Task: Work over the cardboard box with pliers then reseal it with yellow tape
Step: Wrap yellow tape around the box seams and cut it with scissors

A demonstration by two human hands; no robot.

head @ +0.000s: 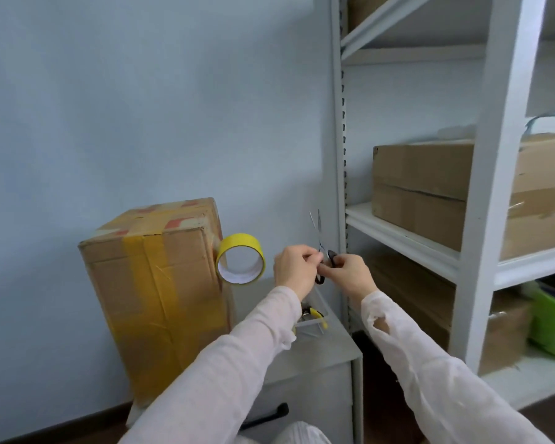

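Head view: the cardboard box (151, 283) stands at 9 o'clock from the hands. The yellow tape roll (241, 248) hangs off its side, likely waiting for a cut. The left hand (297, 267) and right hand (350, 274) both pinch the scissors (331, 255), blades up, and the pliers (314, 313) lie at 6 o'clock.

cardboard box (154, 283): tall, stood upright, front banded in yellow, top striped red-white | yellow tape roll (241, 259): hung off the box's upper corner at 3 o'clock, hole faced forward | pliers (314, 313): yellow-handled, laid at 5 o'clock of the roll, partly hidden
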